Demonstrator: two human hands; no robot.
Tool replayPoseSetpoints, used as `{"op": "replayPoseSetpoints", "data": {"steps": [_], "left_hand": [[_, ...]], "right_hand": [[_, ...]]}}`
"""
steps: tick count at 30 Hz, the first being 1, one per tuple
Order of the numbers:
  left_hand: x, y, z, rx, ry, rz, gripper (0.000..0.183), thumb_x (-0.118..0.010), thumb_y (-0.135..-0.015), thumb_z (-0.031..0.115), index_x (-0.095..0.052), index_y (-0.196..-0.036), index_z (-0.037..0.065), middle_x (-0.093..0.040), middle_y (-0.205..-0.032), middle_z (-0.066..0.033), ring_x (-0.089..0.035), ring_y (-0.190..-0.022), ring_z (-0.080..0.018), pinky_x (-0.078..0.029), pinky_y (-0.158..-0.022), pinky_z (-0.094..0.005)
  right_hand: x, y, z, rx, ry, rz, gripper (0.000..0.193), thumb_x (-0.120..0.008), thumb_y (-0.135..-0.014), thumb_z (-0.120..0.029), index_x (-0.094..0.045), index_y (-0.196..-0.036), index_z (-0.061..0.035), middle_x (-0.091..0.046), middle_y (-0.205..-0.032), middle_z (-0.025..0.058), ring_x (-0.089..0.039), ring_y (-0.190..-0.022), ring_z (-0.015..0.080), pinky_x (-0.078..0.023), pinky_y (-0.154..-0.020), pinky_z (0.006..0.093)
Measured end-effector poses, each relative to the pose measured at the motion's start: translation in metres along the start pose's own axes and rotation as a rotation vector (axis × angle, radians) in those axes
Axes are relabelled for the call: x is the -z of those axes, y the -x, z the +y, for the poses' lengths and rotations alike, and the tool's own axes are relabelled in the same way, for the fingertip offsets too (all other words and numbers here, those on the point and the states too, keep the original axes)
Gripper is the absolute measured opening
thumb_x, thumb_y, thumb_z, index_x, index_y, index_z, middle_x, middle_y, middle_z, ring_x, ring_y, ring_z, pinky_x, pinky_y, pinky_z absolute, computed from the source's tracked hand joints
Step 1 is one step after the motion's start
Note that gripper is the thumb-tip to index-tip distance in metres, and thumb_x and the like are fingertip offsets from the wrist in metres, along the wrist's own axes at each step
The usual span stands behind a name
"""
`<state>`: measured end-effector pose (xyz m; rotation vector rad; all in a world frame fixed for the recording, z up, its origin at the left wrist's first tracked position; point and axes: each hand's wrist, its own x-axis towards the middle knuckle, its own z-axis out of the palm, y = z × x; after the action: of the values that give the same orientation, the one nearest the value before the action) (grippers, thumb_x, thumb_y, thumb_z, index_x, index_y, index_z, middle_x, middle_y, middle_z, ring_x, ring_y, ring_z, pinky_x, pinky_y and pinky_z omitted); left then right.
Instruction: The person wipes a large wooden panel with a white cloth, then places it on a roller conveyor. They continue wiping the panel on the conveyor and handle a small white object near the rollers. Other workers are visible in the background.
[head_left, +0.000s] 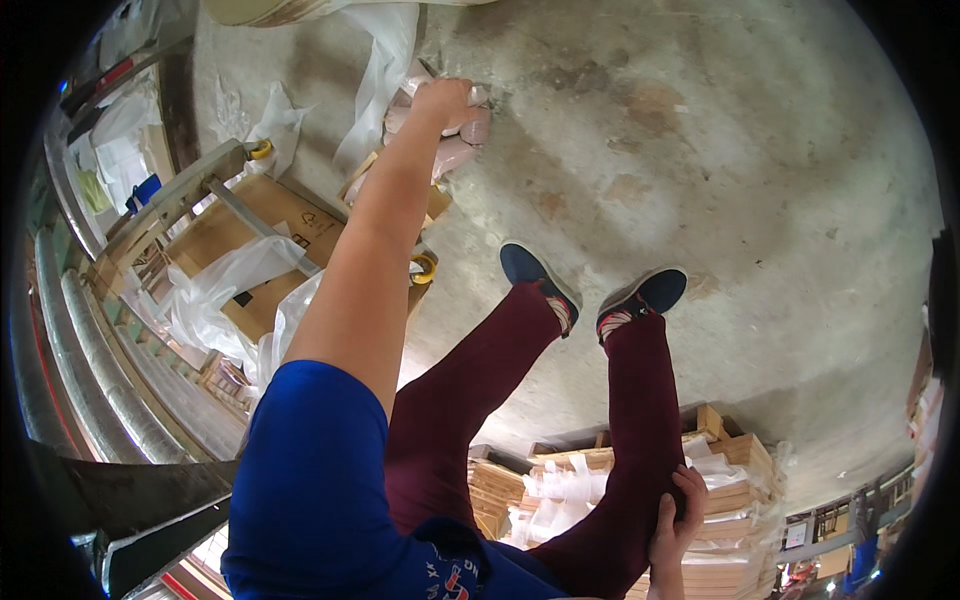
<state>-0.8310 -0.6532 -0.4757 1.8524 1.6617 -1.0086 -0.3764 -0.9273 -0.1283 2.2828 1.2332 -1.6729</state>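
Observation:
My left hand (447, 104) is stretched far out at the end of my bare arm. Its fingers curl down over a pinkish plastic-wrapped bundle (452, 157) of rounded pieces near the floor; the fingertips are partly hidden. A length of clear plastic film (385, 75) trails just left of the bundle. My right hand (682, 512) rests on the leg of my dark red trousers around the knee, fingers apart and holding no object.
A brown cardboard box (285, 225) and crumpled plastic lie on a framed cart at left, with a yellow tape roll (424, 268) beside. Metal rollers (115, 360) run along the left edge. Stacked wooden pieces (735, 490) stand behind my legs. The concrete floor (780, 200) is stained.

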Motion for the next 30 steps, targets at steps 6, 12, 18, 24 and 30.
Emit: {"op": "replayPoseSetpoints", "data": {"steps": [6,12,18,24,30], "left_hand": [[-0.008,0.02,-0.024,0.074,0.293,0.171,0.047,-0.057,-0.08,0.028,-0.044,-0.12,0.008,-0.057,-0.106,-0.0216,-0.056,-0.096,-0.0376,-0.044,-0.083,-0.0424],[-0.005,0.038,-0.039,0.099,0.263,0.011,0.042,-0.049,-0.085,0.037,-0.051,-0.116,0.009,-0.057,-0.108,-0.0221,-0.055,-0.099,-0.034,-0.044,-0.085,-0.0422],[-0.033,0.07,-0.026,0.031,0.566,-0.013,0.046,-0.049,-0.086,0.041,-0.055,-0.11,0.002,-0.06,-0.098,-0.0215,-0.059,-0.087,-0.0311,-0.046,-0.077,-0.0387],[-0.046,0.162,0.117,0.07,1.819,-0.461,0.046,-0.061,-0.082,0.02,-0.039,-0.121,0.008,-0.055,-0.104,-0.0083,-0.058,-0.086,-0.0192,-0.049,-0.057,-0.0324],[0.015,0.261,0.177,-0.051,2.012,-0.758,0.052,-0.06,-0.084,0.015,-0.03,-0.127,0.013,-0.054,-0.101,-0.009,-0.059,-0.079,-0.019,-0.05,-0.053,-0.03]], "right_hand": [[-0.006,0.002,0.002,-0.007,-0.046,-0.042,0.024,-0.053,-0.08,-0.013,-0.056,-0.1,-0.001,-0.055,-0.111,0.0143,-0.046,-0.109,0.0292,-0.033,-0.096,0.0394],[-0.012,0.006,0.001,-0.011,-0.064,-0.031,0.022,-0.052,-0.081,-0.014,-0.056,-0.099,-0.0012,-0.055,-0.109,0.0143,-0.048,-0.107,0.0288,-0.034,-0.094,0.0389],[-0.012,0.007,0.015,0.048,-0.142,-0.036,0.02,-0.051,-0.08,-0.011,-0.056,-0.098,-0.0014,-0.056,-0.106,0.0145,-0.048,-0.104,0.0293,-0.035,-0.093,0.0391],[-0.028,0.024,0.014,0.062,-0.076,0.028,0.02,-0.054,-0.075,-0.007,-0.058,-0.095,-0.0033,-0.057,-0.101,0.0126,-0.05,-0.101,0.0297,-0.037,-0.091,0.0383],[-0.046,0.043,0.016,0.126,0.072,0.044,0.018,-0.056,-0.073,-0.01,-0.06,-0.09,-0.0053,-0.059,-0.095,0.0118,-0.051,-0.095,0.0308,-0.04,-0.085,0.0401]]}}
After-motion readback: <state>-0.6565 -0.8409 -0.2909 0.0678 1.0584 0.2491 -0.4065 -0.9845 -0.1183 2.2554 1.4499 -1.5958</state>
